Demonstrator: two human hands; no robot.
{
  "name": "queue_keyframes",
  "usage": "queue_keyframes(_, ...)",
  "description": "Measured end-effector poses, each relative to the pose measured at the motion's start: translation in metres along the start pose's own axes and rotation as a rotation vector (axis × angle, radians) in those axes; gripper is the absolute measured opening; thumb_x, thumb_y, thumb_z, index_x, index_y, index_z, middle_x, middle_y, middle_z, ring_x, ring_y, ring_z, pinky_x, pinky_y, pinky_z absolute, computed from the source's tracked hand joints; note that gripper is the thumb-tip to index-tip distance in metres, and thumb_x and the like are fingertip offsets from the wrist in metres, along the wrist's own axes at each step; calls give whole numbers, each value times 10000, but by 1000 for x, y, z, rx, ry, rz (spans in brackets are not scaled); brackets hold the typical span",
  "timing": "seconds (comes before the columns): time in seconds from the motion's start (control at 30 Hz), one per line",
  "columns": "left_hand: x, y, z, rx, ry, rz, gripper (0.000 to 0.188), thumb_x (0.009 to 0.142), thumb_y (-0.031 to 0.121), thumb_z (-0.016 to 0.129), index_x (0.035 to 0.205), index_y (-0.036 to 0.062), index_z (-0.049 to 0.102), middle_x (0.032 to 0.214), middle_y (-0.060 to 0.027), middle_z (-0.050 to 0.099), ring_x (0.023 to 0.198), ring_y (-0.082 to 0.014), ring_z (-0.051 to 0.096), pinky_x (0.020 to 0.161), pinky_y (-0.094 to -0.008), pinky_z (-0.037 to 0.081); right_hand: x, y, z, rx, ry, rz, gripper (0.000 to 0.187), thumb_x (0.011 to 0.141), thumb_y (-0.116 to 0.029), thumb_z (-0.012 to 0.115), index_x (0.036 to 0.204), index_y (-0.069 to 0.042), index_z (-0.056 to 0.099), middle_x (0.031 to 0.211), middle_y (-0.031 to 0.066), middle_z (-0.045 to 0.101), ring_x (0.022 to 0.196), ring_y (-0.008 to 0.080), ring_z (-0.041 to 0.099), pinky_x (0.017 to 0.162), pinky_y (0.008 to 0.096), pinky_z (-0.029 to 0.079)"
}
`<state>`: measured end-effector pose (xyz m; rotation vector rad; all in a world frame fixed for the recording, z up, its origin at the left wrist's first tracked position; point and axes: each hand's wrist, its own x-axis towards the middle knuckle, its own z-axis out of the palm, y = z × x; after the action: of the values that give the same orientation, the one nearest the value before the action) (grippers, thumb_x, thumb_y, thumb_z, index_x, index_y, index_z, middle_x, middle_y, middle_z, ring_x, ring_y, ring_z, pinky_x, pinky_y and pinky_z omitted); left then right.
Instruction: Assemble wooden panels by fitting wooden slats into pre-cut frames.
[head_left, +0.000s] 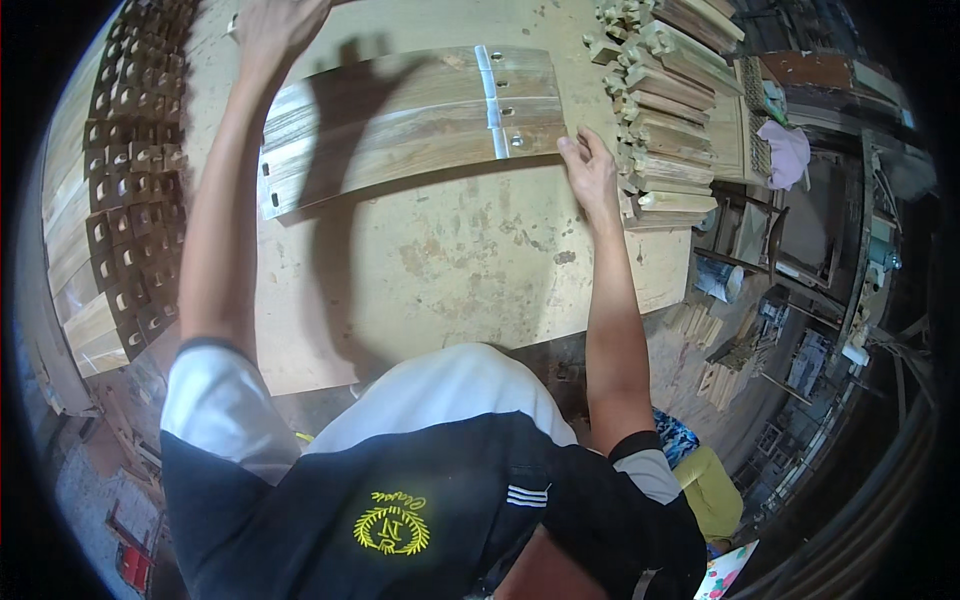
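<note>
A wide wooden panel (400, 125) of joined boards lies at the far side of the pale worktable (450, 270). Small slots are cut near both of its ends, and a whitish strip (490, 100) crosses it near the right end. My right hand (592, 172) is at the panel's near right corner, thumb tip against or just beside the edge, fingers loosely bent and apart. Beyond the panel's far left side, my left hand (278, 30) reaches to the top of the picture. Its fingers are mostly cut off there, so what they touch cannot be made out.
Slotted wooden pieces (125, 230) are stacked high along the left. Shaped wooden legs (670, 130) lie piled at the table's right. Behind them hangs a pink cloth (783, 155). More timber pieces (720, 385) lie on the floor at the right.
</note>
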<state>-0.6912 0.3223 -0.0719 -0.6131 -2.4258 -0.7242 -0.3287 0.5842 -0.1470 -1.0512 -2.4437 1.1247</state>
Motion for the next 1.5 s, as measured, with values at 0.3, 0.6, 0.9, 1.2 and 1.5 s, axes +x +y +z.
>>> queue_keyframes(0.3, -223, -65, -106, -857, -382, -936, 644, 1003, 411, 546, 1422, -67, 441, 1363, -173, 544, 1256, -225, 506, 1069, -350, 381, 28, 8, 24, -97, 2, 19, 568, 918, -422, 640, 1220, 58, 614, 1132, 221, 683, 1056, 256, 649, 924, 348, 480)
queue_keyframes(0.6, -291, -24, -154, -1006, -371, -970, 569, 1055, 355, 430, 1410, -89, 451, 1386, -173, 525, 1276, -215, 483, 1091, -350, 343, -97, 17, -3, -12, -100, 192, 612, 946, -473, 574, 1282, 39, 579, 1170, 272, 646, 1130, 396, 608, 952, 438, 466)
queue_keyframes(0.9, -234, -1, -189, -845, -93, -598, 607, 1037, 413, 352, 1446, -28, 429, 1411, -180, 504, 1314, -245, 468, 1119, -379, 329, -89, -54, -47, 316, 27, -40, 683, 957, -401, 598, 1378, 117, 452, 1361, 293, 540, 1289, 362, 521, 1093, 396, 379)
queue_keyframes(1.2, -221, -61, -126, -491, -693, -782, 671, 997, 443, 561, 1428, -60, 453, 1257, -163, 616, 1149, -227, 575, 981, -342, 438, -27, 8, -26, -66, -94, 22, 745, 884, -457, 691, 1379, 66, 500, 1322, 257, 584, 1150, 324, 623, 953, 372, 516)
queue_keyframes(1.5, -214, 28, -151, -199, -505, -419, 657, 960, 368, 633, 1488, 45, 412, 1437, -255, 494, 1335, -314, 482, 1087, -407, 375, -29, 85, -183, -289, 491, 513, 626, 715, -551, 814, 931, 21, 682, 879, 172, 721, 755, 232, 685, 682, 363, 544)
